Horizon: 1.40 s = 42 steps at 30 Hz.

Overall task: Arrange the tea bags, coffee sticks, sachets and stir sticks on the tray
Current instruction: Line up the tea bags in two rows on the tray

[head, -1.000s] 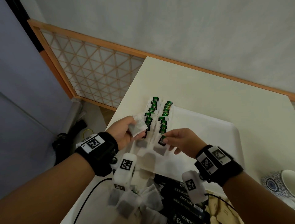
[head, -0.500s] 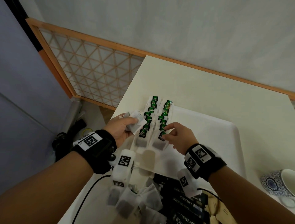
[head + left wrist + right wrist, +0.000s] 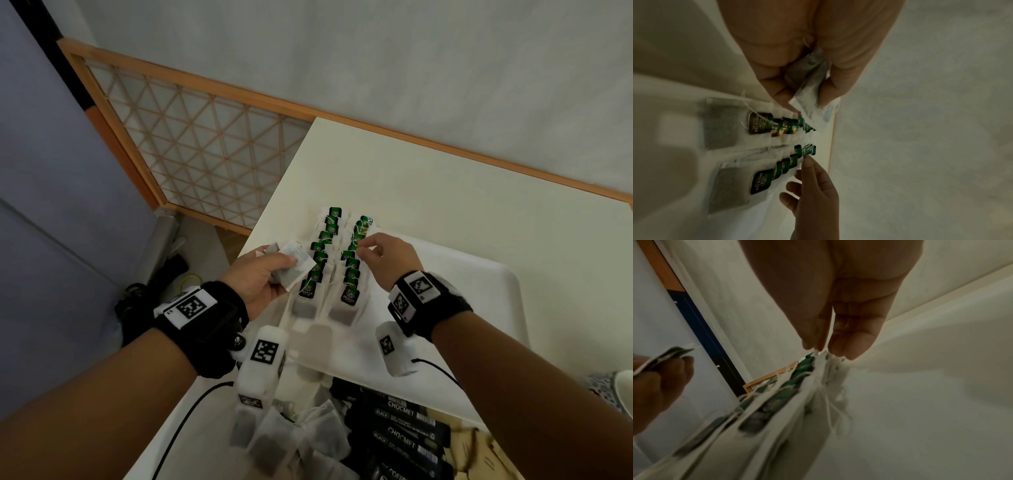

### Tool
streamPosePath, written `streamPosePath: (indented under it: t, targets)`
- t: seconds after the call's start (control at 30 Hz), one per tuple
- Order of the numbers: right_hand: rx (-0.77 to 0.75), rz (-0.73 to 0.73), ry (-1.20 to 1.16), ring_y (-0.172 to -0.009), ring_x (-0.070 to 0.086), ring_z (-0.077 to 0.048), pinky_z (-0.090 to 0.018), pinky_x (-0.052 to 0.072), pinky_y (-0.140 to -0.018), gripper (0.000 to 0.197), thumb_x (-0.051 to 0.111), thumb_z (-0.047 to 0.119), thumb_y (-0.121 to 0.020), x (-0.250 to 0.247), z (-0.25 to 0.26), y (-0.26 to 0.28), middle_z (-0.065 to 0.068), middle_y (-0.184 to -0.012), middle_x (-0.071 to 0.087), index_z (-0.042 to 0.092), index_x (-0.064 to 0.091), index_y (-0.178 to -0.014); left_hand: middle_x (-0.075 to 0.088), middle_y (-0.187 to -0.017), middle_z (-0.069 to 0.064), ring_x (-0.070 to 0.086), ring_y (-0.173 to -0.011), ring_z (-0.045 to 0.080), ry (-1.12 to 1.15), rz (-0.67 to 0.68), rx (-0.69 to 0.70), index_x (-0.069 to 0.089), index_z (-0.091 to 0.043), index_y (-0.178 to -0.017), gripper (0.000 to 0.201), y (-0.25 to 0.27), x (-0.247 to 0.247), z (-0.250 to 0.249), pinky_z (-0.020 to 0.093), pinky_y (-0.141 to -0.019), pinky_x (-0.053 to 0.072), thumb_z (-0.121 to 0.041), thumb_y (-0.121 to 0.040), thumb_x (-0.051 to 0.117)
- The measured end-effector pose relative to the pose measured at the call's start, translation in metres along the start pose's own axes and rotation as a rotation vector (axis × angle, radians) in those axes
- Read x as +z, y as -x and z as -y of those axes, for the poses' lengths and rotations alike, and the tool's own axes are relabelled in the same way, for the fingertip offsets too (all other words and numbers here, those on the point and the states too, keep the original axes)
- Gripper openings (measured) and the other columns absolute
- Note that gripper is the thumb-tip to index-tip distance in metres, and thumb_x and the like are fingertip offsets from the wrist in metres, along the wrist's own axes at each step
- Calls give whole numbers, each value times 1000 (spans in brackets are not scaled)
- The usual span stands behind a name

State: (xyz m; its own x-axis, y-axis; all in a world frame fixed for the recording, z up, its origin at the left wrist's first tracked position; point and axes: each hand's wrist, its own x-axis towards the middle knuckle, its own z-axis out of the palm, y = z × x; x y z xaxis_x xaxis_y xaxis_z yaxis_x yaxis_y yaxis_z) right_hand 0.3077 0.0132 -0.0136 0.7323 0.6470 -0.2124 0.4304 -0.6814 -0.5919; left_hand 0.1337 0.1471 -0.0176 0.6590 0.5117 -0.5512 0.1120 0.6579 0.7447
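A white tray [image 3: 462,291] lies on the cream table. Two rows of tea bags with green tags overlap along its left side: the left row [image 3: 317,260] and the right row [image 3: 351,274], also seen as the rows [image 3: 777,128] in the left wrist view. My left hand [image 3: 274,270] hovers beside the left row and grips a few loose tea bags [image 3: 291,265], the same held tea bags [image 3: 807,91] between thumb and fingers. My right hand [image 3: 361,249] reaches to the far part of the right row, where thumb and fingertips [image 3: 846,352] pinch a tea bag there.
A pile of loose tea bags [image 3: 291,438] and black coffee sticks [image 3: 404,428] lies in front of the tray, with brown paper items [image 3: 479,452] to their right. A blue-patterned cup [image 3: 616,390] stands at the right edge. The table's left edge drops off beside my left hand.
My right hand has slid from the near end of the right row up to its far part. My left hand has kept its tea bags and shifted slightly forward.
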Motion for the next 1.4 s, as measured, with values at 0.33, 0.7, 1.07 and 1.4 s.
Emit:
streamPosePath:
  t: [0.33,0.7,1.07,1.4]
  targets:
    - [147,-10,-127,-85,65,-22,-40,55,-82,6,60,34,-89,5,-10,0,-1,-93,66,28,60,-86,65,-97,11,63,-78,18,13,9,-10,57,-7,-112,27,-1,-1,5,23,-55,56,3,-87,56]
    - [491,140,-577,-64,64,-27,-36,58,-68,29,54,-3,-85,11,-16,31,-12,-76,62,13,43,-106,65,-97,10,62,-80,19,45,4,-21,57,-7,-116,29,1,-1,5,22,-55,55,2,-88,55]
    - [408,77,-579,-66,61,-20,-31,57,-62,28,58,-4,-86,10,-12,34,-8,-80,58,12,46,-106,59,-113,21,65,-83,26,37,65,-83,50,2,-121,33,7,6,6,29,-53,58,10,-90,42]
    - [-482,102,-51,-106,48,-5,-19,46,-85,54,66,5,-78,9,14,51,8,-124,46,33,57,-124,69,-99,18,72,-77,21,27,126,-94,53,3,-125,36,13,16,6,28,-55,57,5,-89,55]
